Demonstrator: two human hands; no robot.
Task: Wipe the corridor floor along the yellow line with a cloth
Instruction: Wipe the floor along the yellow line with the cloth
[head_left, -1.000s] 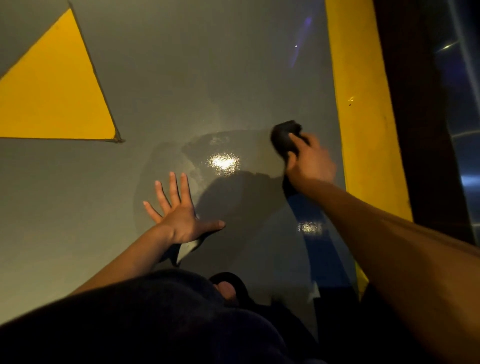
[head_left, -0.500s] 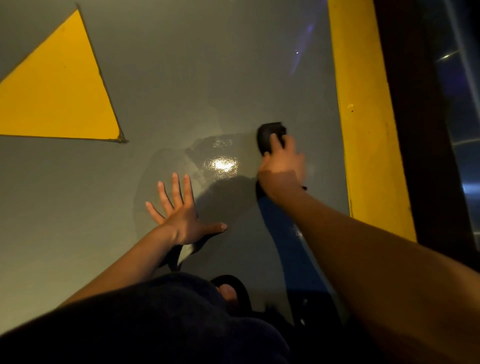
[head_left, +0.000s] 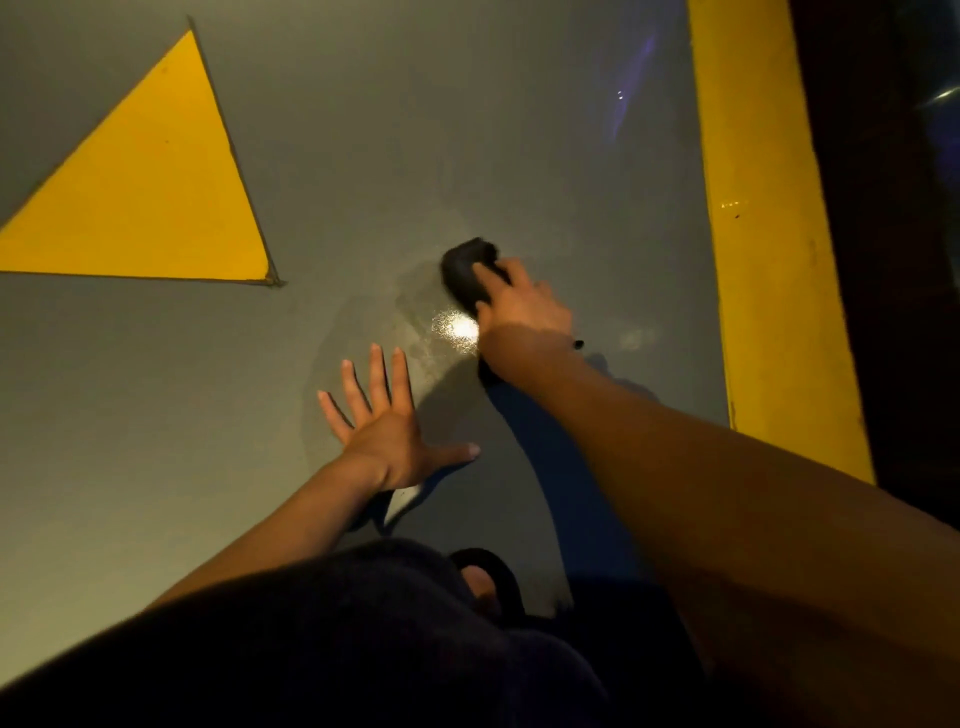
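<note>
My right hand (head_left: 522, 306) grips a dark bunched cloth (head_left: 466, 267) and holds it against the grey floor (head_left: 415, 130), well left of the yellow line (head_left: 763, 234). A wet, shiny patch (head_left: 441, 332) spreads on the floor just below and left of the cloth. My left hand (head_left: 387, 423) lies flat on the floor with its fingers spread, a short way nearer me than the cloth. Most of the cloth is hidden under my right fingers.
A yellow triangle (head_left: 150, 192) is painted on the floor at the left. A dark wall or edge (head_left: 883, 260) runs along the right side of the yellow line. My knee (head_left: 337, 649) and a foot in a dark sandal (head_left: 483, 577) fill the bottom of the view.
My right hand has slid the cloth leftwards across the floor, away from the yellow line. My left hand has stayed flat in the same spot.
</note>
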